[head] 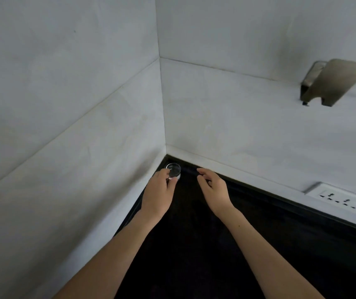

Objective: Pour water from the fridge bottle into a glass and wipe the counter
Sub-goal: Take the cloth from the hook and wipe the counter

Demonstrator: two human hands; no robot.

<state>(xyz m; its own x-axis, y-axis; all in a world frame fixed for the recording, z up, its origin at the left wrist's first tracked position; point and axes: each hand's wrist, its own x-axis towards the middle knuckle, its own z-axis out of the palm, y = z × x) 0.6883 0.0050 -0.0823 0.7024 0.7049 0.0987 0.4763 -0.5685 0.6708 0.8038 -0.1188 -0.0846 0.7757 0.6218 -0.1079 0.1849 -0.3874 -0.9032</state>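
Observation:
A small clear glass (174,169) stands upright on the black counter (248,244), deep in the corner where two white walls meet. My left hand (158,193) reaches to it, fingers curled round its near side and touching the rim. My right hand (212,188) hovers just right of the glass, fingers apart and slightly bent, holding nothing. No bottle or cloth is in view.
White tiled walls (65,104) close the counter on the left and at the back. A metal wall bracket (332,82) hangs at the upper right. A white socket strip (343,196) sits low on the back wall at the right.

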